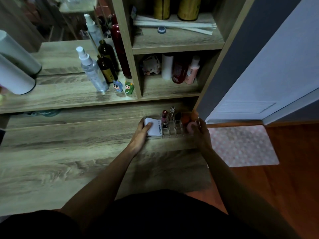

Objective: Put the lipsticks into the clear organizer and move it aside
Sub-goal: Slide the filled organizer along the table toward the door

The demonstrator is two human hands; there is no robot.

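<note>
The clear organizer (173,130) sits on the wooden desk near its far right corner, below the shelf unit. Lipsticks stand in its slots: a dark red one (164,114), a silver-capped one (172,112) and a short one (165,125). A white 4U2skin box (154,126) fills its left part; orange and pink sponges (190,125) fill its right part. My left hand (141,133) grips the organizer's left end, fingers over the white box. My right hand (201,135) holds the right end.
On the raised shelf stand spray bottles (91,71), brown bottles (107,69), two small figurines (123,87) and a white cylinder (15,75). Cubbies hold more bottles (183,69). A pink dotted mat (241,145) lies on the floor past the desk's right edge.
</note>
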